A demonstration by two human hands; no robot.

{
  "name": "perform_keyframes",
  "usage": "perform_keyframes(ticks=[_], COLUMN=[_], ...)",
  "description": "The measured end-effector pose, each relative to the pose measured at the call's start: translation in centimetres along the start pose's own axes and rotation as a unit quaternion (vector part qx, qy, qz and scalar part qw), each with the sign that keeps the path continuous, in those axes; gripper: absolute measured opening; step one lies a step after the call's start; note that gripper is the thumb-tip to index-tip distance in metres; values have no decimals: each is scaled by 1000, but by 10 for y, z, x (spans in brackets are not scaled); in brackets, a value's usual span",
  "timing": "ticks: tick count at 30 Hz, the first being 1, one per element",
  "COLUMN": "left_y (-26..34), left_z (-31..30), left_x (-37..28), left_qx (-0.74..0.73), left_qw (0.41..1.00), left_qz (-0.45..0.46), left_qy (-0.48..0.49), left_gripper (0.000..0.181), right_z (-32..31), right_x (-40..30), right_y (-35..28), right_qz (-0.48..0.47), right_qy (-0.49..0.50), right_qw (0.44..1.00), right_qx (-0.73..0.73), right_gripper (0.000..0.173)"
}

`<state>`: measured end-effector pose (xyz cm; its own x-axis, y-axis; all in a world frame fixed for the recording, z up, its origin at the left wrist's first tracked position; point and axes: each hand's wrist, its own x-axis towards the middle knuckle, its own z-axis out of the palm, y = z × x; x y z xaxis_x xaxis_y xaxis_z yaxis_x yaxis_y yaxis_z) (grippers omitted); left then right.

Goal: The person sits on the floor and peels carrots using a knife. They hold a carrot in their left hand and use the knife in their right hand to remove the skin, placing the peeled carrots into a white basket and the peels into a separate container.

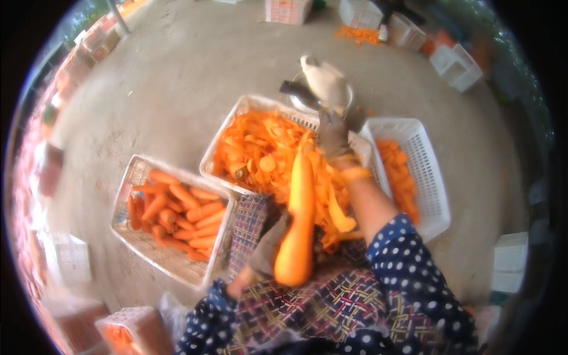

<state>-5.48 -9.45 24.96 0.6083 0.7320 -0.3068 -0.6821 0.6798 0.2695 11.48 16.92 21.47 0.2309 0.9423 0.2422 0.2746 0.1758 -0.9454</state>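
My left hand [268, 248], in a dark glove, holds a long, peeled orange squash [297, 230] upright over my lap; its narrow end lies over the peelings. My right hand [333, 133], also gloved, reaches out over the far rim of the crate of orange peelings [262, 146]. Its fingertips are at the near end of a blurred, pale object [328, 84] above a round metal basin [348, 95]; whether they grip it is unclear. A dark, flat object [299, 91] lies across the basin's left side.
A crate [171, 262] of whole carrots [182, 213] stands at my left. Right of the peelings, a white plastic basket [421, 159] holds orange pieces [397, 177]. Further crates stand around the concrete floor [155, 88], with orange scraps [359, 34] beside some at the back.
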Motion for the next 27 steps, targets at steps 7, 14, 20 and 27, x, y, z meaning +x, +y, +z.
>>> perform_keyframes(ticks=[7,14,20,27], left_y=[25,14,-1,23], left_z=[-26,-7,-6,-20], left_x=[34,24,7,30], left_qx=[38,29,27,-48], left_qw=[981,993,998,985], left_qz=[187,107,21,154], left_qy=[44,45,55,63], left_gripper=[53,57,61,48], right_z=[-38,-18,0,-36], right_x=[-130,-157,-2,-122], right_y=[-148,-126,-9,-151], right_qz=[148,199,-71,182], right_qy=[-146,-203,22,-134], right_qw=[921,874,996,915], right_qx=[328,394,43,333], right_gripper=[24,28,36,28])
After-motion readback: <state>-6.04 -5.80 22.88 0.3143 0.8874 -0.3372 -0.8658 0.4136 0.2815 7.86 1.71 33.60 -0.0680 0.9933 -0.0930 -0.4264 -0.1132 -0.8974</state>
